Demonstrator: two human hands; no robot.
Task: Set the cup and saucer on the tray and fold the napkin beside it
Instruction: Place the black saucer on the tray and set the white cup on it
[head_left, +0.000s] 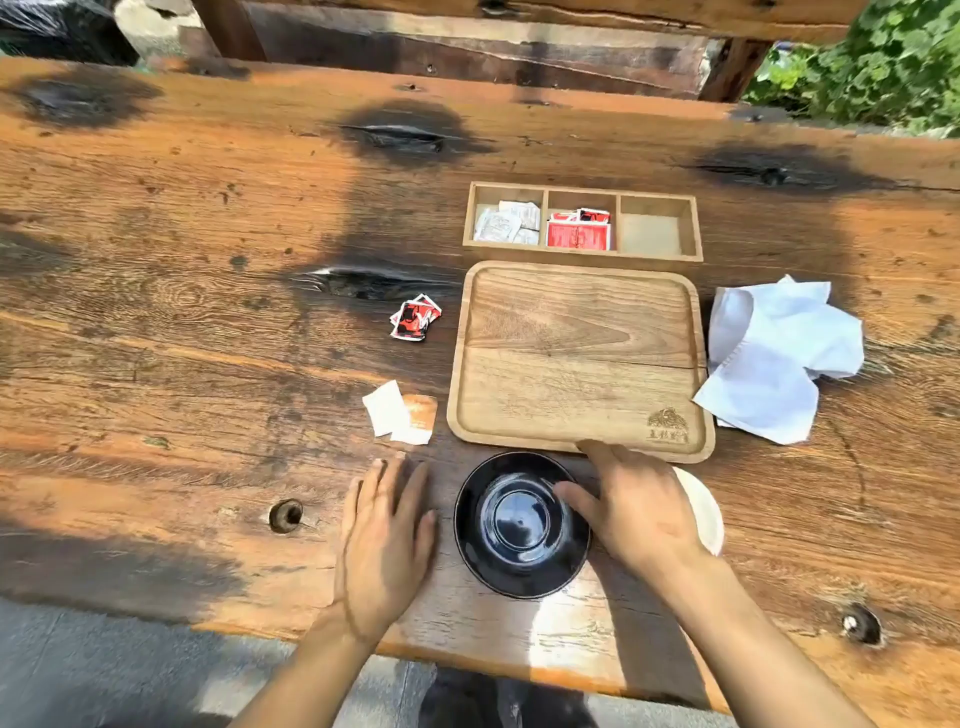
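Two hands are low on the tabletop (156, 312). Right hand (631, 512), fingers apart, touches the black saucer's (519, 525) rim and hides most of a white thing, maybe the cup (704, 512). Left hand (384, 540) lies flat, fingers loosely together. Tray (576, 358) sits bare; crumpled napkin (774, 358) lies beside it.
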